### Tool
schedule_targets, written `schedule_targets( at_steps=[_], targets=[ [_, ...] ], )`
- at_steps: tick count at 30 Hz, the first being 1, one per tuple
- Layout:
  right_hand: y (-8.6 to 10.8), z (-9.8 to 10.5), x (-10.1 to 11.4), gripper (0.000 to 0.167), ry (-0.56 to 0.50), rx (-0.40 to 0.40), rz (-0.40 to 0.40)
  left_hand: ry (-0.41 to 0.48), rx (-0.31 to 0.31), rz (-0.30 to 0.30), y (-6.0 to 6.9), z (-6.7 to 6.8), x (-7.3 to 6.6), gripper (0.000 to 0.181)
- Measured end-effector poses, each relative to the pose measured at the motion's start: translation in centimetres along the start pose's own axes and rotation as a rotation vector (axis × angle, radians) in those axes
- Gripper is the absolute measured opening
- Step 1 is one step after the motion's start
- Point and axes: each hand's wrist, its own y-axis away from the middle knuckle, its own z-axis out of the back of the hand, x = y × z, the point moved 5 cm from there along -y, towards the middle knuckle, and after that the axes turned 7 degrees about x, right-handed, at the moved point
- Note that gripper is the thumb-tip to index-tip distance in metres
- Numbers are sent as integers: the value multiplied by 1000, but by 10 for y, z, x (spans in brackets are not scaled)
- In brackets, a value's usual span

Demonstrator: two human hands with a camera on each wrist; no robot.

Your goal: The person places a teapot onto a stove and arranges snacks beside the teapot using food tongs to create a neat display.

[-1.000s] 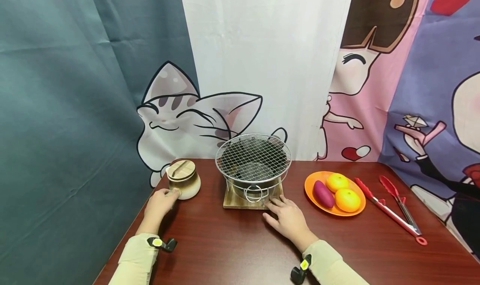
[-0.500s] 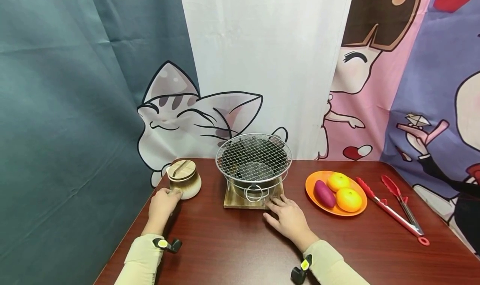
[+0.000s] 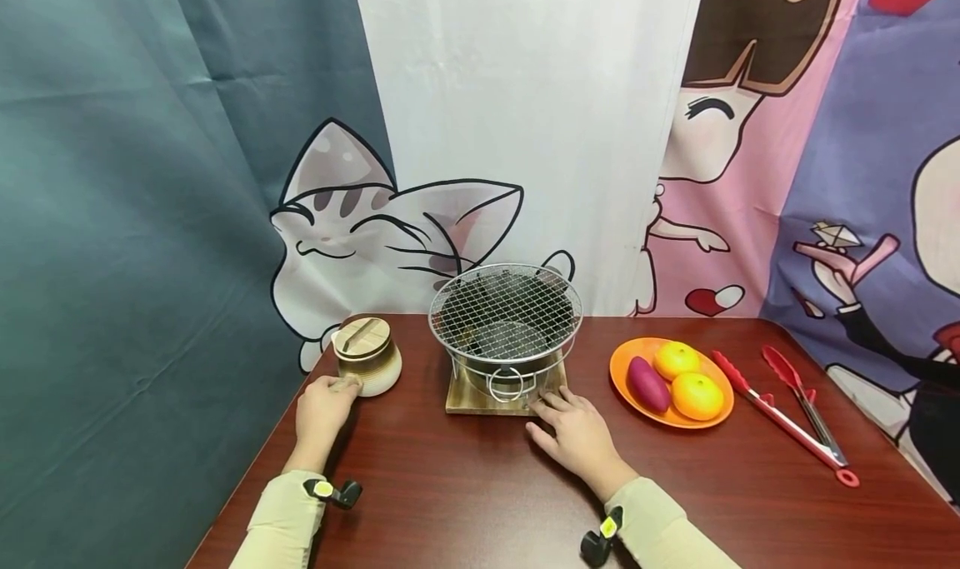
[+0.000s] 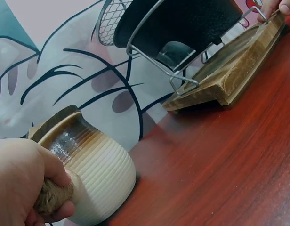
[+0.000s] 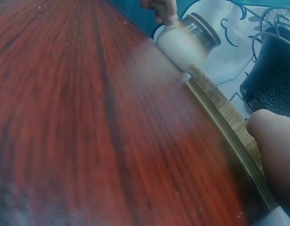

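Observation:
A ribbed cream-and-brown side-handled teapot [image 3: 378,371] with a wooden lid [image 3: 363,337] stands upright at the table's left. My left hand [image 3: 324,411] grips its stubby, twine-wrapped handle [image 4: 53,195], thumb and fingers curled round it in the left wrist view. In the middle a small black tabletop grill [image 3: 517,369], topped by a round wire mesh [image 3: 506,311], sits on a square wooden base [image 3: 468,398]. My right hand [image 3: 576,436] rests with spread fingers on that base's front right corner, beside the wire stand. What its fingertips press on underneath is hidden.
To the right lies an orange plate [image 3: 637,411] with a purple sweet potato [image 3: 648,385] and two oranges [image 3: 697,396]. Red-tipped tongs [image 3: 795,427] lie open beyond it. A printed curtain [image 3: 540,136] hangs right behind the dark red table [image 3: 450,494].
Both hands keep their places on the teapot handle and the wooden base. The left forearm has shifted slightly to the right since the first frame. The head view has tilted a little.

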Motion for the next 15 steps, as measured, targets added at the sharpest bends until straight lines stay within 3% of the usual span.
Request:
schedule_targets(
  at_steps=[15],
  targets=[
    [0,2,2,39,-8,-5,-2,5,-27,-12,-4,5,-4,43]
  ],
)
